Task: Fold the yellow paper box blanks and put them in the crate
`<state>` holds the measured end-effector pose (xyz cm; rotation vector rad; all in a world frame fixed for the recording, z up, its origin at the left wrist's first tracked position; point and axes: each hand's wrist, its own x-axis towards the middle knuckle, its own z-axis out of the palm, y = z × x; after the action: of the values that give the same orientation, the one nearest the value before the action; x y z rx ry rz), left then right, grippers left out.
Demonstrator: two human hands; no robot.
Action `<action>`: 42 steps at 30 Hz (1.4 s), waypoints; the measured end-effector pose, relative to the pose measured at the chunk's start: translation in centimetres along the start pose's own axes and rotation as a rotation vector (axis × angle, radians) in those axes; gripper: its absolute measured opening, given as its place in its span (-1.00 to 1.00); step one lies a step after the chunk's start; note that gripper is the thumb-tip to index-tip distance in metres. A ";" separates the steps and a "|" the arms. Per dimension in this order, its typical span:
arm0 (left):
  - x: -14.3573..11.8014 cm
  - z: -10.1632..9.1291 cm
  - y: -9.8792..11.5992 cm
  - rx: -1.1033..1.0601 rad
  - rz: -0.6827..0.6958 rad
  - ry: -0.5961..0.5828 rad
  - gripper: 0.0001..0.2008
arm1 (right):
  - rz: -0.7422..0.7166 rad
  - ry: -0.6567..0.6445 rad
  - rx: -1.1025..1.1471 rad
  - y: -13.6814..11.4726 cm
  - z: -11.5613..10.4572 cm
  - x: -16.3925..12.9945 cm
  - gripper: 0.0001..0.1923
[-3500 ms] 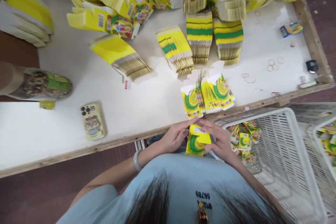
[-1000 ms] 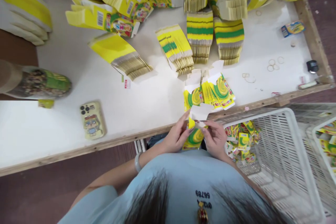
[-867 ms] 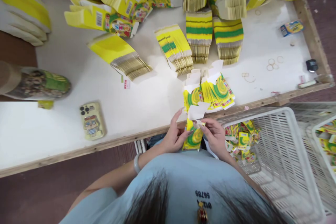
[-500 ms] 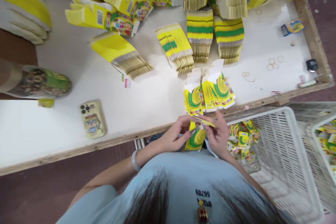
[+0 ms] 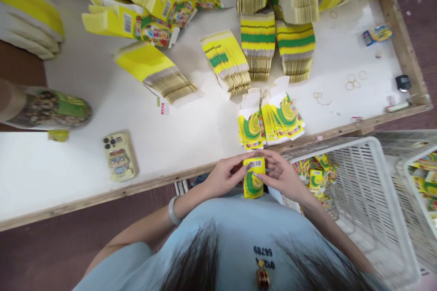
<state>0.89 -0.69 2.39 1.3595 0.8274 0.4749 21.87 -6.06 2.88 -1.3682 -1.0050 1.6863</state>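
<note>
Top flap that stood open a second ago is now folded down; small carton (image 5: 253, 182) reads closed, barcode face up. Left hand (image 5: 223, 177) and right hand (image 5: 282, 175) both pinch it, each grip closed on a side, just off the near counter (image 5: 102, 173) edge. To seat it well: thumbs press the tuck fully home, sides kept square. White basket (image 5: 375, 191) sits right.

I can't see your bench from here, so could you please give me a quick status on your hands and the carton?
Left hand and right hand both gripping small yellow carton. Carton closed, barcode end up. Nothing between hands and white crate.
</note>
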 end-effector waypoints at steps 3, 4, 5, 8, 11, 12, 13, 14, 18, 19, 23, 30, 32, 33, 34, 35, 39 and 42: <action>0.0 0.0 0.4 -0.043 0.001 -0.008 -0.50 | 0.023 -0.036 -0.014 -0.5 -0.1 0.1 -0.50; 0.0 0.0 0.5 -0.053 -0.002 -0.009 -0.51 | 0.019 -0.034 -0.035 -0.7 -0.1 0.1 -0.52; 0.0 0.0 0.5 -0.059 -0.008 -0.009 -0.51 | 0.011 -0.026 -0.059 -0.8 -0.1 0.0 -0.54; 0.0 0.0 0.2 -0.052 -0.004 0.006 -0.50 | -0.018 -0.012 -0.110 -1.2 -0.5 -0.2 -0.50; -0.3 0.1 -0.4 -0.019 0.061 0.023 -0.54 | -0.024 -0.052 -0.075 -1.0 -1.0 -0.3 -0.46; -0.4 0.0 -0.5 -0.008 0.085 0.023 -0.55 | -0.021 -0.065 -0.043 -0.8 -1.0 -0.3 -0.46; -0.5 -0.1 -0.7 0.004 0.101 0.014 -0.53 | -0.019 -0.070 -0.007 -0.5 -1.0 -0.2 -0.48; -0.5 -0.3 -0.7 0.023 0.111 -0.008 -0.50 | -0.020 -0.062 0.027 -0.3 -0.9 -0.1 -0.51; 2.1 -2.4 -0.4 0.293 0.256 -0.048 -0.46 | -0.069 0.132 0.014 0.1 -1.7 -0.4 -0.65; 3.6 -3.3 -0.2 0.408 0.331 0.011 -0.51 | -0.089 0.213 -0.037 0.0 -2.6 -0.8 -0.67; 11.7 -6.9 0.6 0.801 0.419 0.411 -0.42 | -0.111 0.542 -0.508 -0.6 -9.8 -4.7 -0.63; 19.7 -8.7 1.6 1.041 0.307 0.274 -0.71 | -0.032 0.867 -1.390 -0.6 -15.0 -8.3 -0.37; 19.6 -8.9 1.9 1.050 0.344 0.237 -0.79 | -0.162 0.846 -1.303 -1.2 -13.2 -6.4 -0.43; 19.4 -9.1 2.1 1.056 0.367 0.221 -0.80 | -0.241 0.821 -1.253 -1.6 -12.0 -5.2 -0.49; 19.1 -9.4 2.3 1.063 0.392 0.209 -0.78 | -0.325 0.795 -1.210 -2.1 -10.8 -3.7 -0.55; 18.8 -9.6 2.6 1.069 0.421 0.202 -0.74 | -0.413 0.773 -1.171 -2.6 -9.7 -2.2 -0.60; 16.4 -10.1 4.1 1.028 0.590 0.234 -0.66 | -0.708 0.692 -0.986 -3.9 -5.1 4.1 -0.66; 13.7 -9.3 5.3 0.875 0.682 0.325 -0.62 | -0.783 0.692 -0.844 -4.0 -2.0 8.1 -0.54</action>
<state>3.57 16.43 4.25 2.4476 0.8546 0.9408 22.71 3.15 2.86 -1.5588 -1.5844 0.1428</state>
